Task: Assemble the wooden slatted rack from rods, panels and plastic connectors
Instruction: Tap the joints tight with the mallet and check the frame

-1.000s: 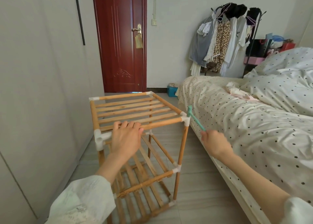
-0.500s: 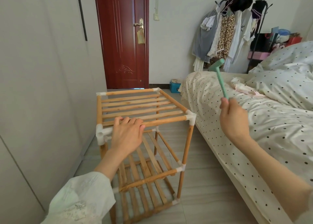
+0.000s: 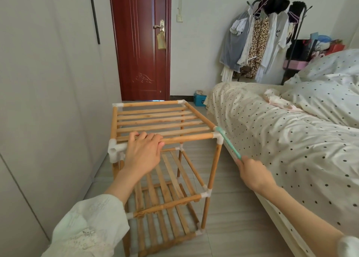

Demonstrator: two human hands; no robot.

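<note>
The wooden slatted rack (image 3: 155, 120) stands upright on the floor with three slatted tiers joined by white plastic connectors. My left hand (image 3: 143, 151) rests on the near top rod (image 3: 186, 137), its fingers curled over it. My right hand (image 3: 254, 173) grips the handle of a small green plastic hammer (image 3: 229, 144). The hammer's head lies on the near right top corner connector (image 3: 218, 136). The near left top connector (image 3: 114, 149) sticks out past the rod.
A bed (image 3: 281, 132) with dotted sheets lies close along the rack's right side. A pale wardrobe wall (image 3: 48, 101) runs along the left. Behind are a red door (image 3: 139, 42), a small blue box (image 3: 200, 100) and a clothes stand (image 3: 262, 42).
My right hand, raised with the hammer half a second ago, has swung down, and the hammer head is back on the near right top connector. My left hand has stayed on the rod.
</note>
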